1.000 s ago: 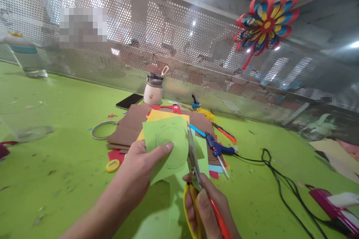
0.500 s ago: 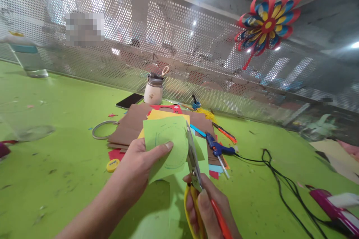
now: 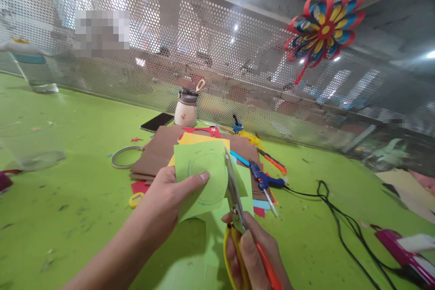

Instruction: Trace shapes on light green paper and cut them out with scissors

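Observation:
My left hand (image 3: 176,190) pinches a light green sheet of paper (image 3: 200,158), thumb on top and the other fingers hidden beneath. A dashed circle is drawn on the sheet. Scissors (image 3: 235,208) with yellow and orange handles are gripped in my right hand (image 3: 254,244), their blades pointing away from me along the sheet's right edge. The blades look nearly closed; I cannot tell whether paper lies between them. Under my hands hangs or lies more light green paper. Behind the sheet are yellow paper (image 3: 200,139) and a stack of brown paper (image 3: 159,145).
Right of the stack lies a blue glue gun (image 3: 261,176) with a black cord (image 3: 326,195). A magenta glue gun (image 3: 397,244) is at the right edge. A white bottle (image 3: 186,111), a phone (image 3: 157,121), a metal ring (image 3: 125,157) and a clear cup (image 3: 37,145) stand or lie farther off.
Almost nothing differs. The green sheet and scissors have shifted very slightly, with both hands keeping the same hold.

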`<state>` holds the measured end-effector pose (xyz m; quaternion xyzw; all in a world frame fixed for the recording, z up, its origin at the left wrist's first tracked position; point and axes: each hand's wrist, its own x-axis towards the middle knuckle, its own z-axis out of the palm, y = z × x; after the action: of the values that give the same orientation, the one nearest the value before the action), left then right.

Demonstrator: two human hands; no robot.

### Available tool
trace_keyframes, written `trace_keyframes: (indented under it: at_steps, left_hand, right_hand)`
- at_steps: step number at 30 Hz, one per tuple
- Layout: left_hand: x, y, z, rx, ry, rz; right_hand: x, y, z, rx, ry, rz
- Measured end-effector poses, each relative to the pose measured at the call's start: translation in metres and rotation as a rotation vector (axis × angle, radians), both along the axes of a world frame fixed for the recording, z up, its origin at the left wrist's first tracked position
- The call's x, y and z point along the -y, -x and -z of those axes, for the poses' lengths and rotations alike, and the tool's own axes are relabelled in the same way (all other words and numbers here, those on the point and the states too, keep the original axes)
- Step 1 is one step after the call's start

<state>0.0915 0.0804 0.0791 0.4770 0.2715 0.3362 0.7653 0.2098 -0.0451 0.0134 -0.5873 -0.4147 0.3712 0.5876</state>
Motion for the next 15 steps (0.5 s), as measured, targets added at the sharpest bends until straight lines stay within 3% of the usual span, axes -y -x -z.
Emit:
trace_keyframes:
  at_steps: [15]
  left_hand:
    - [0.0033,0.0004,-0.0081,-0.011,0.064,0.053]
  right_hand:
    - [0.0014,-0.0014,-0.0068,-0.011,0.015,0.001]
